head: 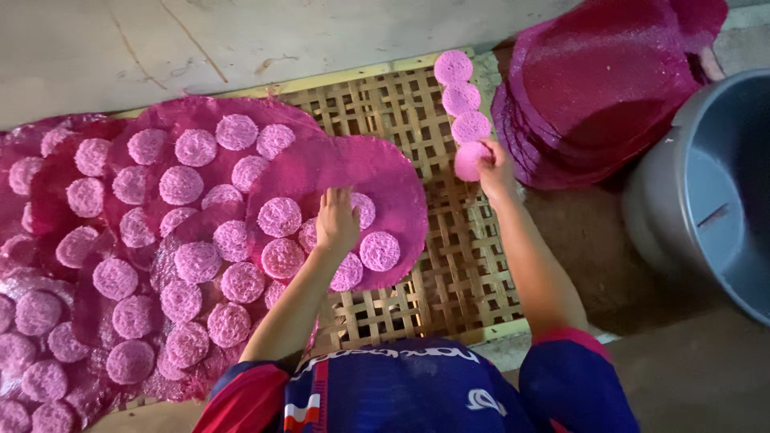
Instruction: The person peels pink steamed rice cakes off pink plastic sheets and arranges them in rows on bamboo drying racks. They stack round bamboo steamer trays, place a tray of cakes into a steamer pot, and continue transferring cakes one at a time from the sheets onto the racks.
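Note:
My left hand (pixel 337 220) rests on a dark pink mesh mat (pixel 377 172) lying on a woven bamboo rack (pixel 449 265), its fingers down among small round pink noodle cakes (pixel 279 216). My right hand (pixel 493 172) reaches to the rack's far right side and grips the nearest pink cake (pixel 468 160) of a short row (pixel 459 98) lined up there. Several more pink cakes cover the overlapping mats (pixel 144 240) to the left.
A stack of dark pink mesh mats (pixel 593 88) lies at the upper right. A grey plastic tub (pixel 710 192) stands at the right edge. A pale concrete floor (pixel 160 48) runs beyond the rack.

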`<state>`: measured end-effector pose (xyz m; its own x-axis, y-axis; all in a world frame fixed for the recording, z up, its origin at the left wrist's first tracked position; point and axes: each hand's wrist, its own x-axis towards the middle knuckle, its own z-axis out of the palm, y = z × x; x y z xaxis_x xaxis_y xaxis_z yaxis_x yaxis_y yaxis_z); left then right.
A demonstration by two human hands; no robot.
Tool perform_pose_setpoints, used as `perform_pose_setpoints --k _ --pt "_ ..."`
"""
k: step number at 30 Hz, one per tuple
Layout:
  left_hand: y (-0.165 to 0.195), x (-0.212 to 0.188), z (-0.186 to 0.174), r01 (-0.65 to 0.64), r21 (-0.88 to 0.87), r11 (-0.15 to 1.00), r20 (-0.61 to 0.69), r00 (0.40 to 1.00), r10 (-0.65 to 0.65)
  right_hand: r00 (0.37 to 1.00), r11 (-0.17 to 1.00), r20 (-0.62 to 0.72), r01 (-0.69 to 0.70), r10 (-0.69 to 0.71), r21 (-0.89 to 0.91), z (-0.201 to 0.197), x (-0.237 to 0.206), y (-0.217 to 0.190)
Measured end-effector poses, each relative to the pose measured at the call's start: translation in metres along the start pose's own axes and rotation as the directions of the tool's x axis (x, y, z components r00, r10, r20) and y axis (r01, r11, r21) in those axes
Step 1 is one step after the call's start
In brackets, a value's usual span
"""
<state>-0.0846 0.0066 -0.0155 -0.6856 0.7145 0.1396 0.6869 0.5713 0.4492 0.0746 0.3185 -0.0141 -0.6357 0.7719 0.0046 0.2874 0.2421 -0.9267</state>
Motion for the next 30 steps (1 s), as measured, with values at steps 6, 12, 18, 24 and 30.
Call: perform_pose_setpoints --k 6,12,18,24,30 --pt "-0.035 -0.004 0.011 0.111 -0.004 0.994 0.134 0.985 -0.109 0.888 0.674 -0.04 0.318 -0.458 -0.666 0.007 -0.007 -0.005" --pt "-0.007 -0.003 0.004 0.346 -0.377 0.859 0.38 0.904 -0.197 0.981 0.988 0.154 -0.135 0.121 0.081 0.046 -0.082 -0.026" --pt "0.073 -0.036 -0.004 -0.014 -0.502 0.865 0.246 0.956 0.158 0.705 0.399 0.489 -0.7 0.513 0.592 0.061 -0.14 -0.015" --pt "0.042 -0.065 -0.006 -0.122 -0.143 0.982 0.228 0.962 0.153 0.934 0.882 0.085 -0.356 0.347 0.31 -0.009 -0.09 0.009" --pt "0.015 -0.072 0.017 0.012 -0.111 0.994 0.309 0.951 0.023 0.982 0.774 -0.026 0.132 -0.188 -0.62 -0.025 -0.071 0.013"
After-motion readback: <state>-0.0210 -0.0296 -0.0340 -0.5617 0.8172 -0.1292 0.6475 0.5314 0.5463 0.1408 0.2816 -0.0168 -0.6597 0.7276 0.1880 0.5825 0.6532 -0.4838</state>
